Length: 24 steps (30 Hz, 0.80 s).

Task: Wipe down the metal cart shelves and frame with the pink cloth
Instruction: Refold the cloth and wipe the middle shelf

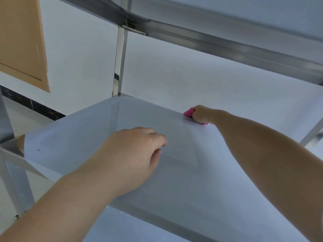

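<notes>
Pink cloth (188, 113) gripped by right hand (203, 114) fingers, shelf (75, 137) far edge; left hand (136, 151) fingers loosely curled.

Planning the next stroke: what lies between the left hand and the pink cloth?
Only bare shelf lies between the left hand and the pink cloth, seen in the head view.

The middle shelf (87, 133) of the cart is smooth sheet metal with a soft satin sheen, faintly mirroring the frame. The corner post (119, 63) is polished metal, bright and mirror-like. The upper rail (209, 41) is duller, brushed-looking metal. The pink cloth (188, 113) looks soft, crumpled and matt. Behind, the wall (78, 58) is matt white, the door panel (21, 41) a smooth tan wood-look finish, and the skirting (31, 103) dark and speckled.
</notes>
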Available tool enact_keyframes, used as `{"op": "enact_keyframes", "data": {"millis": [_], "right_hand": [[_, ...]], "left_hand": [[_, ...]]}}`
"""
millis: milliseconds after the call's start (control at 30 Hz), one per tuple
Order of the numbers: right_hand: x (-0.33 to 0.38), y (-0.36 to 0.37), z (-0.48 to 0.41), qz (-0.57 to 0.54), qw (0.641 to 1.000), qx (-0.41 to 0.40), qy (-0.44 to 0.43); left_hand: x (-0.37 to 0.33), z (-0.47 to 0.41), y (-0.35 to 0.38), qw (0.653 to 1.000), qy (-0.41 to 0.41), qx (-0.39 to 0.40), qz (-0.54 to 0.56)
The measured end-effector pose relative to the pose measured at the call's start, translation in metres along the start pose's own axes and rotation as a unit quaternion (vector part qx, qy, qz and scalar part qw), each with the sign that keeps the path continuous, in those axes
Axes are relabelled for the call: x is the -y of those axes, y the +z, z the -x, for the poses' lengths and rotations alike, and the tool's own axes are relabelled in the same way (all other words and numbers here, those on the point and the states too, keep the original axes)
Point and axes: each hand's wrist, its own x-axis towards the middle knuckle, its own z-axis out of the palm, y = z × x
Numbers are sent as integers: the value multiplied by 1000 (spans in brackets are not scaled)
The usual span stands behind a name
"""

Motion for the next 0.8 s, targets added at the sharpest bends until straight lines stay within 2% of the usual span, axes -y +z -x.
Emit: {"op": "enact_keyframes", "data": {"millis": [800], "right_hand": [[-62,-13,35,-12,999,-4,33]], "left_hand": [[-38,-15,9,999,37,22,-2]]}}
